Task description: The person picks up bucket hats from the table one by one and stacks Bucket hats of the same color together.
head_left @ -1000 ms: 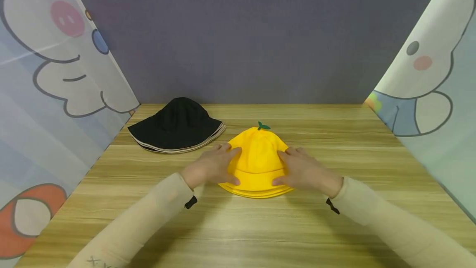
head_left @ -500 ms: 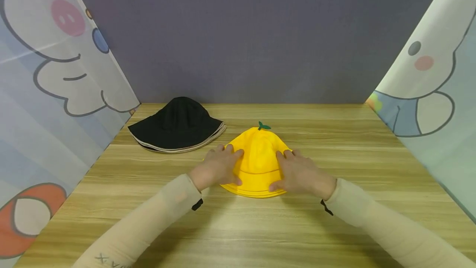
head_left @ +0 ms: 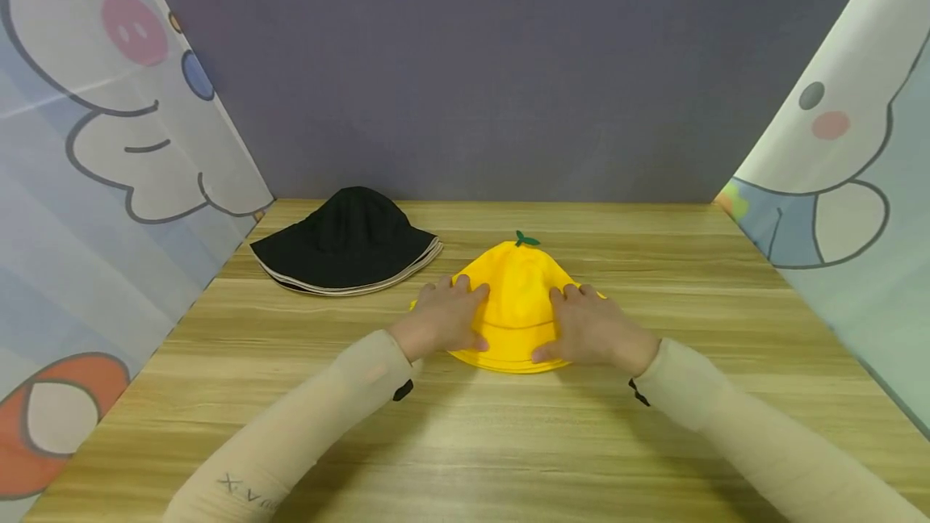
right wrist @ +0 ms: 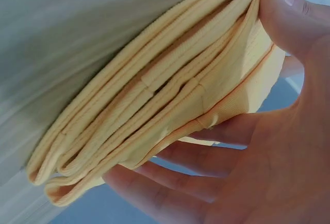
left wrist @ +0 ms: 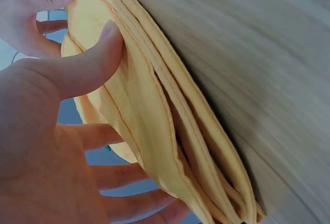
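A yellow bucket hat (head_left: 519, 293) with a small green sprout on its crown lies at the middle of the wooden table in the head view. Several layered brim edges show at its underside in both wrist views. My left hand (head_left: 441, 315) rests on the hat's left side, thumb on the brim and fingers spread along the crown. On the opposite side, my right hand (head_left: 594, 324) touches the hat with its thumb near the brim's front and its fingers extended. Left of the yellow hat lies a black bucket hat (head_left: 349, 244) with a pale brim edge.
The wooden table (head_left: 501, 442) runs back to a dark grey wall panel (head_left: 494, 71). Cartoon-printed sheets flank it, the left sheet (head_left: 58, 265) and the right sheet (head_left: 872, 281). The black hat sits near the back left edge.
The yellow hat has shifted slightly right and away, with both hands on it. More of its brim shows beyond the hands at either side. The black hat stays in place.
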### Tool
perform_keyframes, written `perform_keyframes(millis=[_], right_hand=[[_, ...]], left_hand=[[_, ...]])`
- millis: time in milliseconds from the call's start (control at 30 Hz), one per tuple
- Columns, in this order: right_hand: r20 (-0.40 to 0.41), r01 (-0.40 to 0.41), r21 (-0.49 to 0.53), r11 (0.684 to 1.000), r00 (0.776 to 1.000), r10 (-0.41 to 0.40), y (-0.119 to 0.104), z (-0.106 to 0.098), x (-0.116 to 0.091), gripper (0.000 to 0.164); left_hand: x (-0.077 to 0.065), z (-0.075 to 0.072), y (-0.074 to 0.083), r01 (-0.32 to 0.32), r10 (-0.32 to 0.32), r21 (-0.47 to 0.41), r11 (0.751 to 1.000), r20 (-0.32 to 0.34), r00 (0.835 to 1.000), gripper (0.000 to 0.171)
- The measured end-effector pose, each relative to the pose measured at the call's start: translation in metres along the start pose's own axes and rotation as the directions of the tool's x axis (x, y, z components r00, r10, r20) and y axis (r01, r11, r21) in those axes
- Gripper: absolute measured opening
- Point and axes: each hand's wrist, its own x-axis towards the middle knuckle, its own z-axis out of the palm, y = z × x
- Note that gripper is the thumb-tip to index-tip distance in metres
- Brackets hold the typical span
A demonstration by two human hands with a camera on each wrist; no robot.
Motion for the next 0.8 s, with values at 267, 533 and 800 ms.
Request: perform_keyframes(millis=[267,533,800], right_hand=[[0.039,0.019,0.038,0.999,0.999,-0.021,0.026,-0.004,0.012,0.112],[0.052,-0.003,0.082,0.997,0.999,-0.002,0.044,-0.010,0.022,0.110],[0.074,-0.040,0.107,0.993,0.997,0.032,0.055,-0.016,0.035,0.109]], left_hand=[[0.021,0.000,0.007,0.004,-0.004,0.002,1.000,0.002,1.000,0.092],[0.037,-0.002,0.013,0.023,-0.026,-0.067,0.997,-0.039,0.999,0.085],[0.058,-0.006,0.014,0.038,-0.042,-0.111,0.993,-0.030,0.999,0.083]])
